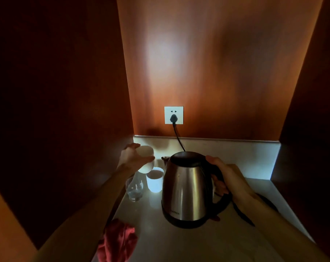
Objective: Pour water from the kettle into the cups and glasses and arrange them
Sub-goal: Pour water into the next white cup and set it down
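A steel kettle [185,188] with a black lid and handle is upright near the middle of the pale counter [179,242]. My right hand [226,176] grips its black handle. My left hand [130,156] holds a white cup [146,158] tilted in the air at the back left. Directly below it stands a second white cup [154,181], just left of the kettle's spout. A clear glass [135,189] stands to the left of that cup, partly hidden behind my left forearm.
Dark wooden walls close in the nook on the left, back and right. A black cord runs from the plug in the wall socket [173,115] down behind the kettle. A red cloth [118,242] lies at the counter's front left. Something dark lies behind my right forearm.
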`<state>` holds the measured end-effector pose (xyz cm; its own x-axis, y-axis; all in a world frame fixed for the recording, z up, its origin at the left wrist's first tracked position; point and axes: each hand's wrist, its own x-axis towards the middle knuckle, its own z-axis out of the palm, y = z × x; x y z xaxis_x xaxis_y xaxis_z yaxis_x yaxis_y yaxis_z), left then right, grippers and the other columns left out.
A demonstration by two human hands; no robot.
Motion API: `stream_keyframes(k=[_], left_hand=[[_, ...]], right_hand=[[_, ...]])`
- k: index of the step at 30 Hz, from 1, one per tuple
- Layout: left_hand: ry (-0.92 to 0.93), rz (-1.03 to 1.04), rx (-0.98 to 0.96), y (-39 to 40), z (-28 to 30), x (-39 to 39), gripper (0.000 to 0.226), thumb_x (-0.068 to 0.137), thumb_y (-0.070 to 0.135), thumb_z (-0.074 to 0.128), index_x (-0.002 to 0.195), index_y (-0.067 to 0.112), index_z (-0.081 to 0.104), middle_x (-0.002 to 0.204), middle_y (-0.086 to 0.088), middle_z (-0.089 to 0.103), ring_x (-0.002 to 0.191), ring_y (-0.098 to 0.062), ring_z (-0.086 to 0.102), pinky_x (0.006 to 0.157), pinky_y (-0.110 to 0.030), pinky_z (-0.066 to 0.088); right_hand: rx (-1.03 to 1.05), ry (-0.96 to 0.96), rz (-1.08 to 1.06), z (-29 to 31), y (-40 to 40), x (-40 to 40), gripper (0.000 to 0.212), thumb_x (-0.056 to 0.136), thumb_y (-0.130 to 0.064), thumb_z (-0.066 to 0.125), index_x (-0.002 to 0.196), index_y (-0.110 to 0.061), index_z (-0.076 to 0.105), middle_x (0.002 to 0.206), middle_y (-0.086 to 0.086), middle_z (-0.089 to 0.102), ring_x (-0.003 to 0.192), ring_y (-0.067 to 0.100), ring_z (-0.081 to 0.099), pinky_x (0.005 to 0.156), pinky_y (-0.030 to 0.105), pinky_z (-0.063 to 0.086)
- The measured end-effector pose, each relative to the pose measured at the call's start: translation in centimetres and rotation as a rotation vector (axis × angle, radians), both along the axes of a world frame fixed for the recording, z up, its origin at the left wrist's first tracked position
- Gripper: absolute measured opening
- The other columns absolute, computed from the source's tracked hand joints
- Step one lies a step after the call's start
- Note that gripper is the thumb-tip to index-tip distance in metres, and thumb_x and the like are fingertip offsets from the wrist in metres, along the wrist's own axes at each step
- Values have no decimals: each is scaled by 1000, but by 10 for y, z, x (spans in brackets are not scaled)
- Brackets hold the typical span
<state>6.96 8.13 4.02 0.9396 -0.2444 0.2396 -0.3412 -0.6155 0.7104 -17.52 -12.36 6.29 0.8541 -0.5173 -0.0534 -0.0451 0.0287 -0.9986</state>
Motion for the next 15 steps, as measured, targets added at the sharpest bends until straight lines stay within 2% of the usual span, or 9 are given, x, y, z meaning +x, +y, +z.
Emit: stream_keyframes(k=[4, 7, 11, 15], left_hand=[[123, -6, 9, -16, -18, 38, 83, 65, 37, 90, 135, 11, 53, 130, -10, 59, 116, -26, 59, 93, -30, 50], [169, 2, 24, -25, -34, 60, 90, 63, 42, 87, 139, 16, 46, 141, -12, 49, 126, -32, 51, 104, -41, 46], [148, 17, 76, -41, -40, 83, 84, 70, 37, 85, 140, 13, 45, 141, -14, 47, 127, -34, 50, 104, -39, 45], [140, 25, 107, -51, -38, 99, 82, 70, 37, 84, 137, 9, 46, 135, -16, 52, 122, -35, 54, 99, -38, 46]], right_hand=[[-61, -14, -12, -1, 0, 27, 54, 87, -52, 66, 55, -13, 47, 49, 7, 33, 41, 18, 29, 46, 28, 26], [-82, -43, -2, -1, -1, 42, 55, 87, -53, 65, 50, -17, 46, 49, 6, 33, 42, 18, 28, 47, 29, 26], [-67, -58, -11, 1, -3, 56, 57, 91, -48, 64, 43, -21, 45, 47, 3, 31, 42, 18, 25, 49, 31, 22], [-77, -52, -32, -4, -8, 61, 55, 89, -49, 65, 51, -15, 44, 51, 7, 30, 44, 18, 25, 49, 31, 23]])
